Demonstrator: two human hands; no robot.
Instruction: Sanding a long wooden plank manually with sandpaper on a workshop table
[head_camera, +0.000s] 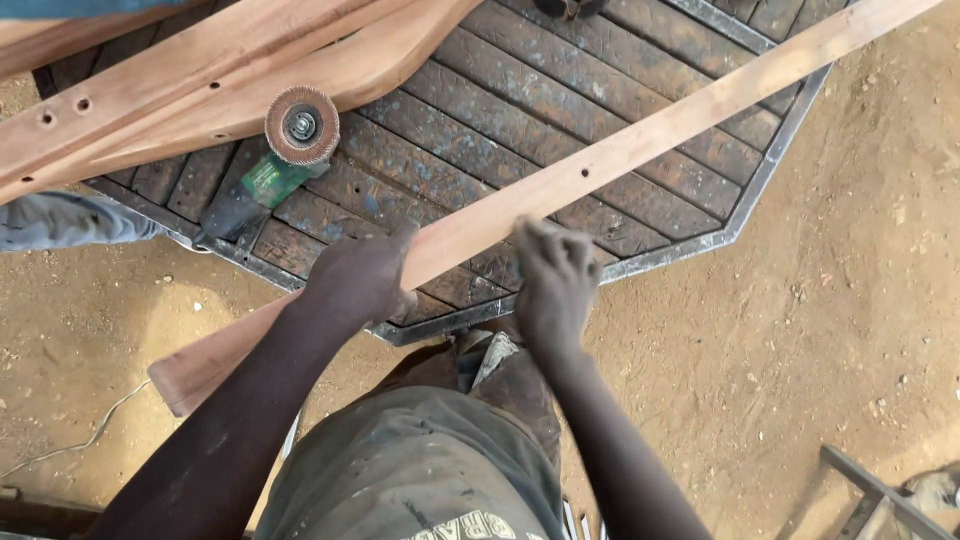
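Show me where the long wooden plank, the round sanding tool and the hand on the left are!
long wooden plank (640, 150), head view, on its bare middle stretch.
angle grinder (300, 125), head view, on its round sanding disc.
left hand (360, 278), head view, on its back.

We lose the long wooden plank (620, 155) off the top right edge, and its middle sits hidden under our left hand (358, 278) and right hand (552, 278). The angle grinder (272, 165) shows its disc, but its handle end is too dark to read. The stacked wooden pieces (190, 80) run off the top and left, and the metal frame (880, 500) is clipped at the bottom right corner.
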